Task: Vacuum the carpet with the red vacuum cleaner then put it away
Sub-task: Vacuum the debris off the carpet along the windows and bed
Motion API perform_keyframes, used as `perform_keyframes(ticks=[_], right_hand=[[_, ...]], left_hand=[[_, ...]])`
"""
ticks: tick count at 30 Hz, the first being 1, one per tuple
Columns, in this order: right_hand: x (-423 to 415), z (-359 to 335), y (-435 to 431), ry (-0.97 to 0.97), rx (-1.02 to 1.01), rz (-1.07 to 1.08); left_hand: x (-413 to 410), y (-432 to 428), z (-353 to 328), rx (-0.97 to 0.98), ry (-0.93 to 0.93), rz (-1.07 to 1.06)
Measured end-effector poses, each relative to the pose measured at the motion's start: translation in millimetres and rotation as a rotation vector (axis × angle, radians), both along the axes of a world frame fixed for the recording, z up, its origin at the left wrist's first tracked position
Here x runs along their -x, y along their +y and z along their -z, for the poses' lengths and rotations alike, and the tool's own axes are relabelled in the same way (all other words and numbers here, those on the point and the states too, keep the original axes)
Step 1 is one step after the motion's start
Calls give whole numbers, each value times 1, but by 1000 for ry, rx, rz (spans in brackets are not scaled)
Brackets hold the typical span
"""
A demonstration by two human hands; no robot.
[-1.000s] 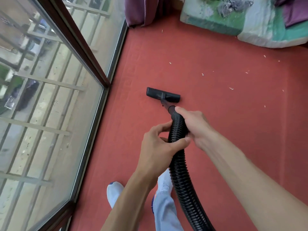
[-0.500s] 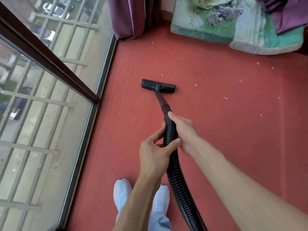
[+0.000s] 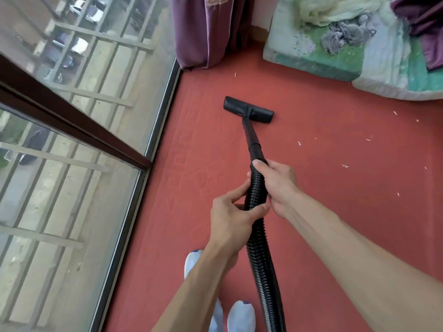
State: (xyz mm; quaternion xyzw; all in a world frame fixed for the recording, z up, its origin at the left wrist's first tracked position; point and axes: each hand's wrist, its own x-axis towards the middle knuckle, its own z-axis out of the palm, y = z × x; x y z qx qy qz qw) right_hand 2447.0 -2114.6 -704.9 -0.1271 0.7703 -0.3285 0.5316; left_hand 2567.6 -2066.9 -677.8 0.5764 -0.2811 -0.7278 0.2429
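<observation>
A black ribbed vacuum hose [image 3: 262, 259] runs up from the bottom edge to a rigid black tube [image 3: 251, 137]. The tube ends in a flat black floor nozzle [image 3: 248, 109] lying on the red carpet [image 3: 335, 236]. My left hand [image 3: 233, 216] grips the hose from the left. Just above it my right hand [image 3: 279, 184] grips the hose near the tube joint, thumb on top. The red vacuum body is out of view.
A glass window wall with a brown frame [image 3: 72, 125] lines the left side. A purple curtain [image 3: 206, 29] hangs at the far corner. A mattress with bedding [image 3: 347, 56] lies at the back right. Small white scraps [image 3: 345, 166] dot the carpet to the right. My white shoes [image 3: 239, 316] are below.
The nozzle has been pushed forward across the carpet, away from me, and more of the rigid tube shows. Both hands keep their grip on the hose.
</observation>
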Motion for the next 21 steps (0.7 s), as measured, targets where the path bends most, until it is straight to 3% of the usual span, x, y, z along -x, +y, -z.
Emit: perform_keyframes(ticks=[11,21], right_hand=[[24,-85,-102,105,-104,-104],[20,-65,-100,76,-54,-182]], left_hand=[[19,-97,-77,143,15,-16],[20,-99,-70,67,-15,-55]])
